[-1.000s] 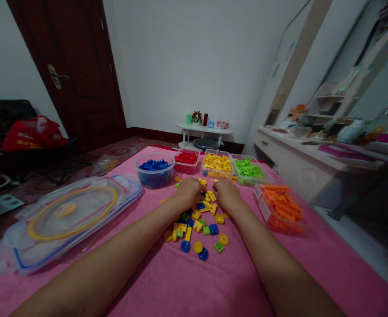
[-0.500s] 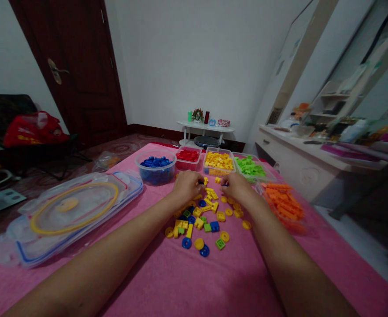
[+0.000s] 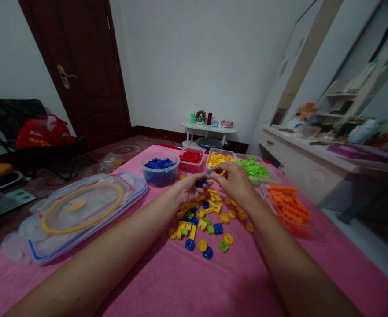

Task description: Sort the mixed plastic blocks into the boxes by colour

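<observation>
While bricks [image 3: 203, 219] litter pink cloth [image 3: 180, 284], left hand [image 3: 187, 190] cups blue pieces [image 3: 200, 182], right hand [image 3: 235, 182] pinches one; brown door [image 3: 81, 75].

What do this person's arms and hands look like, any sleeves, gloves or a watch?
Both arms are bare, with no sleeve reaching the forearms in view. The left hand and the right hand wear no gloves, and no watch or bracelet shows at either wrist. The light is too dim to tell whether there are any rings.
</observation>
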Tool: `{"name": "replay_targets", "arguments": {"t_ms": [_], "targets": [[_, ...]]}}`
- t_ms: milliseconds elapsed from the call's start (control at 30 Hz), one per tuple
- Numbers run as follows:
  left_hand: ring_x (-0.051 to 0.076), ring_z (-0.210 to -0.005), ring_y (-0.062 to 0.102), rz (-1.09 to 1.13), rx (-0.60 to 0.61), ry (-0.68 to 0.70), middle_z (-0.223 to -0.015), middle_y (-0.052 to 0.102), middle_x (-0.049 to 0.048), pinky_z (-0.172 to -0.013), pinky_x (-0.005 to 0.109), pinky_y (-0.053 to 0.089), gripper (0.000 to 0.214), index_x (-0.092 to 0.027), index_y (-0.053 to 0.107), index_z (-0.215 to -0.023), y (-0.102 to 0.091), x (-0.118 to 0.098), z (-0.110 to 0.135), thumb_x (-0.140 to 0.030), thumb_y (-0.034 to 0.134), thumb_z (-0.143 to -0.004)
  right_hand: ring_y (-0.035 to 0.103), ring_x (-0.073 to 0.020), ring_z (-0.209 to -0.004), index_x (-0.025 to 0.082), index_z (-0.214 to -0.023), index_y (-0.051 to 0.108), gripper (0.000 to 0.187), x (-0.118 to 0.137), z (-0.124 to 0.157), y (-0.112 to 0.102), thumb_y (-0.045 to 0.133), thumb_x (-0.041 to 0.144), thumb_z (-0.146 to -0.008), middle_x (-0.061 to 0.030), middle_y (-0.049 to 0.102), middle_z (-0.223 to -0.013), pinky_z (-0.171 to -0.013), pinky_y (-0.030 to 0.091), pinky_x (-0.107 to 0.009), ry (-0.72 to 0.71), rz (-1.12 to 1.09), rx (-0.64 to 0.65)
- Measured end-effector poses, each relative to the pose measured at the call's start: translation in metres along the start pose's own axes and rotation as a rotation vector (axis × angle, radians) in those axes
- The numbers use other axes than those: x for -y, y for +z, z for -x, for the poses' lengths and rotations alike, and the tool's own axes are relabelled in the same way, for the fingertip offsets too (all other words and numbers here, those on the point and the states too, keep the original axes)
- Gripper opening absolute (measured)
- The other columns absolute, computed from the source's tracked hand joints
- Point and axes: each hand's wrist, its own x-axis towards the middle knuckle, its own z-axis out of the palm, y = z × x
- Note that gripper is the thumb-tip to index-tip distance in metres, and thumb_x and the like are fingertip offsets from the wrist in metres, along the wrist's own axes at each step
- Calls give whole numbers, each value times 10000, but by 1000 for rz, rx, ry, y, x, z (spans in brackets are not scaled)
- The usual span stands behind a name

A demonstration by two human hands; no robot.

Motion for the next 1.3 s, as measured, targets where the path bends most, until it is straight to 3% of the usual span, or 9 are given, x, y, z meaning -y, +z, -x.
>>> {"name": "replay_targets", "arguments": {"t_ms": [100,233,333,433,500,600,767,1000,1300], "targets": [[47,-455,468,-121,-94,144,-644,566,33,-344,100,304,97,-114,588,-814,-2,-28,1,-161,510,-846,602,-154,-755,162,-820,717,115,-5,0,-3,629,226,-781,-47,705,-830,-704,419,-255,-11,18,-27],[47,-470,477,-383,-340,516,-608,574,20,-422,125,365,54,-117,602,-746,-8,-76,-3,-143,569,-780,608,-155,-779,173,-825,719,122,-9,1,-2,615,218,-781,-43,708,-853,-733,421,-260,-2,38,-6],[64,-486,497,-760,-591,711,-591,597,21,-512,175,420,67,-117,628,-701,-23,-105,-6,-162,595,-737,614,-154,-796,184,-833,722,137,-10,2,1,602,226,-783,-42,707,-869,-744,424,-256,34,70,51],[147,-657,603,-1295,-758,736,-674,670,54,-667,241,467,119,-130,694,-717,-41,-118,-4,-220,617,-717,619,-154,-818,196,-866,721,161,-9,4,7,583,228,-790,-41,709,-895,-738,424,-246,76,108,141],[202,-834,631,-1601,-762,785,-819,713,72,-788,271,463,172,-149,730,-795,-49,-114,-2,-255,617,-721,624,-156,-820,207,-893,722,180,-6,7,14,573,227,-792,-40,712,-901,-724,420,-244,81,133,237],[202,-939,620,-1868,-610,898,-979,712,72,-870,281,441,254,-169,728,-931,-49,-90,1,-249,546,-772,629,-164,-834,225,-909,723,197,-1,13,26,570,215,-785,-40,712,-925,-704,411,-244,68,169,376],[202,-874,635,-2177,-346,730,-931,708,70,-743,269,453,266,-200,722,-917,-36,-34,2,-213,483,-800,628,-181,-872,248,-953,713,245,4,20,36,550,182,-781,-35,709,-959,-695,405,-254,51,233,458],[273,-898,643,-2286,-525,480,-948,682,151,-702,325,467,260,-147,703,-904,-33,-2,3,-260,491,-805,626,-180,-846,257,-918,711,197,3,25,37,588,233,-766,-27,709,-929,-661,394,-258,54,233,527],[239,-951,625,-2098,-604,477,-993,685,92,-760,301,463,277,-223,672,-1021,-42,4,3,-222,522,-788,621,-198,-873,255,-939,697,239,5,27,39,589,179,-740,-34,701,-943,-686,396,-273,58,275,524]]}}
